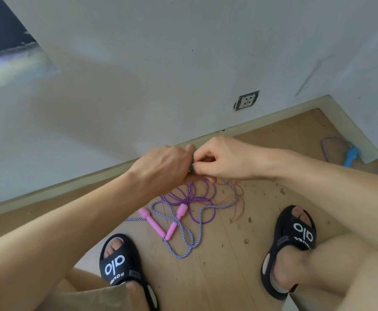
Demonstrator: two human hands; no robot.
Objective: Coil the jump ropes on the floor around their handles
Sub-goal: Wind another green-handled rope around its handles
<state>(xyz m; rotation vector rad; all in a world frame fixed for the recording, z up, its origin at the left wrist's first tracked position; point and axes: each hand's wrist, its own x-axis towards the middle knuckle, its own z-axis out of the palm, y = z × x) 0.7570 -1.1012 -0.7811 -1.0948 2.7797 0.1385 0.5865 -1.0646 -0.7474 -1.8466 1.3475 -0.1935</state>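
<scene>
Left hand (163, 163) and right hand (219, 160) together, fingers curled, above purple rope (190, 194).

Both hands, left hand (165, 163) and right hand (219, 159), meeting low before skirting board (75, 185), blocking reach toward wall. Purple rope (197, 196), striped rope (183, 234), pink handles (152, 221) cluttering floor between black sandals (125, 268). Bare floor (228, 277) lying open nearer knees. Blue handle (351, 157) sitting well apart at right corner.
</scene>
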